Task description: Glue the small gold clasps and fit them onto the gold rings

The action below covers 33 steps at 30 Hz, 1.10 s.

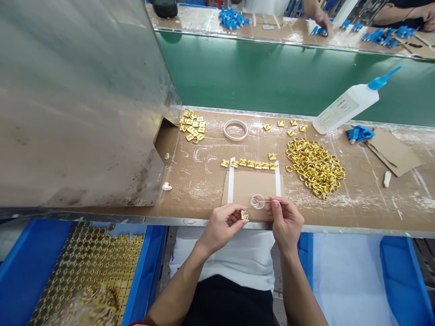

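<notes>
Between thumb and fingertips, my left hand (222, 226) pinches a small square gold piece (244, 214) near the table's front edge. A thin stick (267, 201) is held in my right hand (285, 222), its tip over a small round clear dish (257, 202). That dish rests on a cardboard sheet (253, 183) with white tape strips along its sides. Behind the sheet stands a row of gold pieces (250, 163). To the right lies a heap of gold rings (316, 167).
A white tape roll (235, 130) lies left of centre, beside a cluster of gold pieces (193, 124). A white bottle (346, 108) with a blue nozzle leans at the back right. A metal housing (78, 104) blocks the left. Blue bins (404, 271) flank me; a co-worker's hand (322, 20) is across.
</notes>
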Motion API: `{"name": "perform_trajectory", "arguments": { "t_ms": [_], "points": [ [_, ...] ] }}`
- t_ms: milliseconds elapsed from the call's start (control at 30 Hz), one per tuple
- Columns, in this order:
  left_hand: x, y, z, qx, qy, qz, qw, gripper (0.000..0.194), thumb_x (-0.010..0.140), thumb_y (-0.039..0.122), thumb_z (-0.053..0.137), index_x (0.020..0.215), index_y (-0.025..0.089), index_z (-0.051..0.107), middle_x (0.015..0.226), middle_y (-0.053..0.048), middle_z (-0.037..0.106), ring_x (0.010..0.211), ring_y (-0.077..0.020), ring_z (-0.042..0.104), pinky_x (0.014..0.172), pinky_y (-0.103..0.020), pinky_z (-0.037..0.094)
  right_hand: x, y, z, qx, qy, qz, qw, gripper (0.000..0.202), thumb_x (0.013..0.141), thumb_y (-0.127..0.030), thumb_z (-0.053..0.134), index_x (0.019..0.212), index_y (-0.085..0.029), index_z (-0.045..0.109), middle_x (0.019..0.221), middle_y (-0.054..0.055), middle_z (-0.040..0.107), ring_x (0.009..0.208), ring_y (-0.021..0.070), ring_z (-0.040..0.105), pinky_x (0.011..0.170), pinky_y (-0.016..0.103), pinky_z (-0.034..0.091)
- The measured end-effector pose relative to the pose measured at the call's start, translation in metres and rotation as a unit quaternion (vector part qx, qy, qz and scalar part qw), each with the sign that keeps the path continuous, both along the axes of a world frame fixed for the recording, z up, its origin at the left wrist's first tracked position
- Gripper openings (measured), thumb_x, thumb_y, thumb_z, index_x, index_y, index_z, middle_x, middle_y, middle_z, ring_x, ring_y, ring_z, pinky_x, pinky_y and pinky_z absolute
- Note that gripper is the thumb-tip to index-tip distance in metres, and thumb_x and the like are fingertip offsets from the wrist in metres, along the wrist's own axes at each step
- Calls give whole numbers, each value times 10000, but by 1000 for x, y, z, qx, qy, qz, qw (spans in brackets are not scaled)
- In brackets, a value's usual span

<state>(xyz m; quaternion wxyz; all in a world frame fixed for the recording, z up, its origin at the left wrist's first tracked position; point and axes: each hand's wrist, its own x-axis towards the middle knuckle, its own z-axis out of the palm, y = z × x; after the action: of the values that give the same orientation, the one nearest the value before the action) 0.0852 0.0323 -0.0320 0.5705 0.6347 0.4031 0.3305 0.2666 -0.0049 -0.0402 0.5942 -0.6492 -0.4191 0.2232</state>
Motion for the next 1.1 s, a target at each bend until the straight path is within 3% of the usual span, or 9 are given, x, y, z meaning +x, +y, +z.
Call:
{"name": "perform_trajectory", "arguments": {
  "t_ms": [200,333,533,667,867,1100],
  "points": [
    [-5,2,0,14,-3,-16,1000,197,881,275,706,1026,145,735,821,-52,726,696,-141,673,618,-214,555,-10,-16,20,22,-1,-58,998,255,985,-425,657,894,-192,708,809,51,762,560,148,653,533,270,545],
    [-10,3,0,46,-7,-55,997,214,898,313,712,1034,150,736,813,-50,730,694,-141,668,645,-226,560,-29,-31,29,69,-6,-34,997,149,1005,-329,645,930,-213,699,812,43,750,592,157,671,528,277,545],
    [-9,1,-3,20,-4,-42,999,214,877,279,704,1044,149,737,831,-59,742,707,-154,681,619,-224,551,-45,-24,8,66,30,-16,997,222,1041,-409,558,929,-225,614,774,33,696,708,212,745,500,282,561],
    [-4,-1,-3,38,17,-22,999,212,872,233,687,1059,149,739,826,-56,746,679,-143,668,608,-223,555,-45,-20,-3,74,40,-6,996,200,1040,-398,564,943,-229,610,786,25,712,688,200,744,495,271,566],
    [0,-3,-1,44,37,0,998,205,883,243,682,1056,153,747,815,-55,737,660,-138,664,591,-219,561,-43,-25,-9,57,16,-13,998,198,1029,-376,586,932,-213,644,769,34,744,610,188,721,540,304,609],
    [-3,0,0,53,28,-18,998,162,869,223,696,1004,158,757,837,-60,743,684,-144,664,598,-216,556,-45,-25,-12,64,19,0,998,204,1033,-381,579,934,-216,645,791,38,760,581,181,723,513,286,617]
  ]
}}
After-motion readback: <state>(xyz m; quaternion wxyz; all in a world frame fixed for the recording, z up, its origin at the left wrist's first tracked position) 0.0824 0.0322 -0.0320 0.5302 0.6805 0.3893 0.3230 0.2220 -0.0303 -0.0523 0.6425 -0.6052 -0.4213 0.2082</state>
